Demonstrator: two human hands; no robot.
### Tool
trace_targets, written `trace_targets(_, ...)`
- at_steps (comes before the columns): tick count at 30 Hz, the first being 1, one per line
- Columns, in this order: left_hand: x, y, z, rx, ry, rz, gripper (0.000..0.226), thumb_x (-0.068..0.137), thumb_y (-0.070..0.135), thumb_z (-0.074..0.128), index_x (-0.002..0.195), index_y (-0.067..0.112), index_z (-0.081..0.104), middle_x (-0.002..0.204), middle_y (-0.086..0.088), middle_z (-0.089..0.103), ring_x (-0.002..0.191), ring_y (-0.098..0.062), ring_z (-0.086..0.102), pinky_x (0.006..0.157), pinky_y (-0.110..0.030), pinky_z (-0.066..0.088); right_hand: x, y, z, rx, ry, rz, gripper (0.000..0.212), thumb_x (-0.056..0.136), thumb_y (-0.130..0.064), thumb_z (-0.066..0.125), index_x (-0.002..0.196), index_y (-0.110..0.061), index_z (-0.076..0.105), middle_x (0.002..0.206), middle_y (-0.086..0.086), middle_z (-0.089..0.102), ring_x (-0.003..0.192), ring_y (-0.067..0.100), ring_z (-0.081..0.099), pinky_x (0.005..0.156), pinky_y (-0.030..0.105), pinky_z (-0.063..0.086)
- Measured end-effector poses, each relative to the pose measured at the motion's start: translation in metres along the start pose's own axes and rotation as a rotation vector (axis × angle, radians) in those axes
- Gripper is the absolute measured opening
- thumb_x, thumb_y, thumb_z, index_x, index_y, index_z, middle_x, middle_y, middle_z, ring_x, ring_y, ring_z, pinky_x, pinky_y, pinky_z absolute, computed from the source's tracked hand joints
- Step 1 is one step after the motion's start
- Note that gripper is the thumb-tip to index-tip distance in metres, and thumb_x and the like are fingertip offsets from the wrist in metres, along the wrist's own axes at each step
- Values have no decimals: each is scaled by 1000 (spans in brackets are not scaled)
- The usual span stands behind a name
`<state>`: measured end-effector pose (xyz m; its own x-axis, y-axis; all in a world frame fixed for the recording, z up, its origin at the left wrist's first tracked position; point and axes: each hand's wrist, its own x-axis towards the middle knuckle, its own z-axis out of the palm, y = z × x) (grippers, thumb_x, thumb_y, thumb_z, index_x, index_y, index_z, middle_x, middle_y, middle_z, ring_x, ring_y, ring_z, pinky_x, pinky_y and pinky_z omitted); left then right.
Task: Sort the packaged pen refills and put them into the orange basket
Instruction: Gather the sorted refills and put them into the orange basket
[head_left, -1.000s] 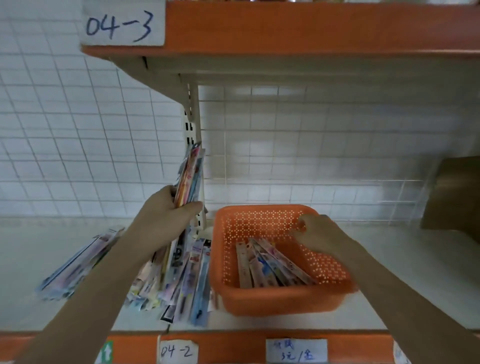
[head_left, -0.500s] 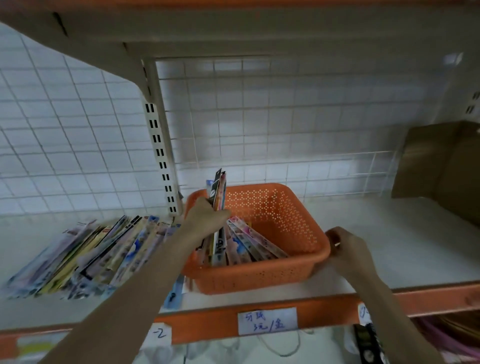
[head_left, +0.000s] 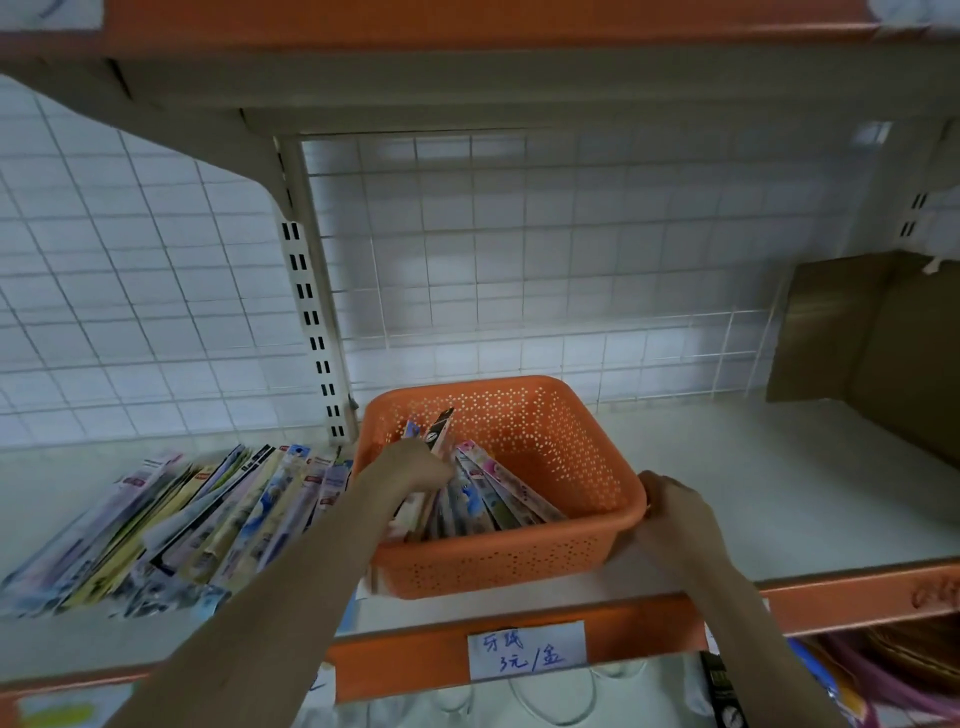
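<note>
1. Perforated orange plastic basket (head_left: 545, 447) sits on the pale shelf board (head_left: 753, 478), near its front orange edge rail (head_left: 831, 597); bare board lies to the basket's right, up to a brown cardboard sheet (head_left: 872, 338) leaning at the wire-grid back.
2. Left hand (head_left: 410, 465) is inside the basket's left part, fingers curled around a bundle of flat packaged pen refills (head_left: 439, 431) standing tilted against the left wall; exact finger placement blurred.
3. More refill packs (head_left: 493, 493) lie slanted in the basket, lower ends hidden by its front wall.
4. Right hand (head_left: 670, 512) grips the basket's front-right corner rim, fingers curled over it.
5. A fanned row of loose refill packs (head_left: 171, 525) lies on the shelf left of the basket; print unreadable, partly covered by the left forearm.
</note>
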<state>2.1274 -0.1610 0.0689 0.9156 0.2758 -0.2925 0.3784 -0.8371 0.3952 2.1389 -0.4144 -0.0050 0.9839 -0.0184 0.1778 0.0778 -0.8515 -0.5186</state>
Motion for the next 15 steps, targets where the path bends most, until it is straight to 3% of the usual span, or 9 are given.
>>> trace_targets(2, -1, 0, -1, 18, 14, 26, 49, 95, 34, 44, 127, -2, 48, 83, -7, 56, 67, -14, 52, 59, -21, 40, 2, 1, -5, -4, 1, -2, 8, 82, -15, 57, 89, -17, 61, 88, 4, 65, 78, 20, 59, 63, 26, 40)
trace_targets(5, -3, 1, -8, 1, 49, 55, 51, 92, 43, 48, 113, -3, 53, 89, -10, 61, 79, -19, 60, 67, -24, 45, 8, -1, -19, -35, 30, -49, 14, 86, -13, 54, 95, -12, 64, 92, 6, 68, 79, 21, 60, 65, 26, 42)
trace_targets(8, -7, 1, -17, -37, 158, 162, 26, 92, 32, 49, 77, 11, 54, 69, -4, 52, 61, -14, 49, 59, -26, 43, 13, -9, -38, -3, 91, -83, 17, 92, -13, 50, 98, -10, 65, 94, 6, 70, 78, 19, 59, 67, 24, 41)
trace_targets(9, -11, 0, -22, -84, 187, 180, 22, 92, 30, 49, 77, 14, 53, 75, -5, 54, 66, -15, 52, 65, -28, 47, 14, -13, -43, 15, 110, -91, 17, 92, -13, 50, 98, -10, 65, 94, 5, 70, 77, 18, 58, 67, 24, 41)
trace_targets(10, -17, -2, -27, -129, 208, 203, 17, 92, 30, 50, 92, 15, 57, 92, -8, 60, 80, -18, 58, 76, -29, 49, 13, -17, -48, 33, 128, -102, 16, 93, -13, 50, 97, -10, 65, 94, 5, 69, 77, 18, 58, 68, 24, 41)
trace_targets(12, -29, -10, -35, -232, 306, 207, 48, 92, 33, 53, 134, 13, 41, 133, -11, 51, 117, -25, 53, 97, -34, 43, 12, -27, -55, 79, 158, -125, 14, 93, -15, 51, 95, -10, 64, 93, 4, 69, 76, 18, 58, 70, 24, 41)
trace_targets(13, -33, -17, -36, -271, 382, 212, 55, 91, 33, 54, 139, 14, 35, 139, -11, 47, 123, -27, 49, 100, -36, 41, 11, -34, -57, 100, 164, -139, 13, 93, -15, 52, 93, -12, 64, 92, 3, 69, 77, 18, 58, 71, 24, 42)
trace_targets(15, -47, -31, -37, -369, 535, 253, 45, 91, 30, 54, 132, 16, 43, 129, -10, 55, 119, -27, 52, 98, -37, 43, 6, -51, -55, 135, 158, -169, 10, 92, -18, 52, 90, -16, 62, 92, 1, 68, 79, 16, 60, 73, 24, 44)
